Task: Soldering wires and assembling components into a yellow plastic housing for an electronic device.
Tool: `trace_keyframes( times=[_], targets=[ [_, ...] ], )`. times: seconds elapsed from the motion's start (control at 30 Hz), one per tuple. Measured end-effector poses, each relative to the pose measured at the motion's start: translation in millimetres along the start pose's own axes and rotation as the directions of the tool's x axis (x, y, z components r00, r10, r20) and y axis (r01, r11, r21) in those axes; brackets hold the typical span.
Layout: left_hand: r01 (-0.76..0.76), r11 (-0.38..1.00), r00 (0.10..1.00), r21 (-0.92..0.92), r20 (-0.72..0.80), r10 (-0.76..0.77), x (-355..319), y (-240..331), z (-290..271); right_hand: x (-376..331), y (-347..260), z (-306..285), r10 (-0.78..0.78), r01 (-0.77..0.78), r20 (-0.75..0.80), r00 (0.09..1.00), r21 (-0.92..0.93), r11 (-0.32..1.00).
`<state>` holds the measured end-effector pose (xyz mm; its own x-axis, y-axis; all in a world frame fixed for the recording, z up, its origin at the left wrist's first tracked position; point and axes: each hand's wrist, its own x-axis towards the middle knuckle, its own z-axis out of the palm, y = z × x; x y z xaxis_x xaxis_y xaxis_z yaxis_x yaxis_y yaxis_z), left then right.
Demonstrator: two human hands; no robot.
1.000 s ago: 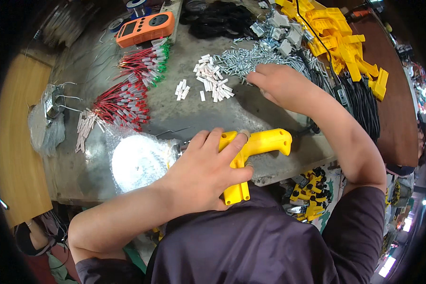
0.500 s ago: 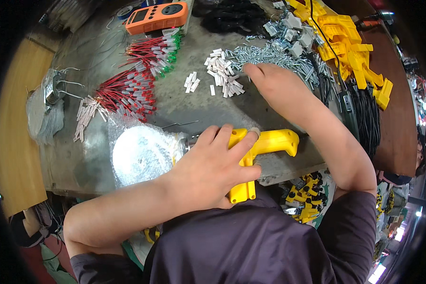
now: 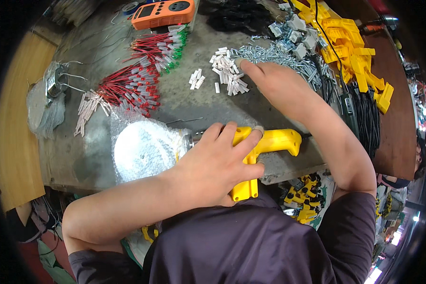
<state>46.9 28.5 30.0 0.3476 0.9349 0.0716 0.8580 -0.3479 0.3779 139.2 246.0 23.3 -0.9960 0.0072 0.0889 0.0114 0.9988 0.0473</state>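
The right hand has reached farther into the white connectors, fingers pinching there; the left hand stays clamped round the yellow tool.

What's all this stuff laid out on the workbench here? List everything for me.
Pistol-shaped plastic tool body: one, yellow, front bench edge.
Small plastic connectors: a loose pile, white, bench middle.
Metal screws: a heap, silver, beyond the connectors.
Wire leads: bundles, red, a few green-tipped, left of middle.
Handheld meter: one, orange, far edge.
Plastic shells: a stack, yellow, far right.
Bubble-wrap bag: one, clear, front left.
Left hand: grips the tool body.
Right hand: fingertips at the connectors.
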Motion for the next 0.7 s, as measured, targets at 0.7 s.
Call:
trace_keyframes(
  times=[0.7],
  targets=[
    [0.005, 1.000, 1.000, -0.009, -0.011, -0.005, -1.9, 1.2, 3.6, 24.5, -3.2, 5.5, 0.182, -0.196, 0.111, 0.977, 0.130, 0.972]
  ],
)
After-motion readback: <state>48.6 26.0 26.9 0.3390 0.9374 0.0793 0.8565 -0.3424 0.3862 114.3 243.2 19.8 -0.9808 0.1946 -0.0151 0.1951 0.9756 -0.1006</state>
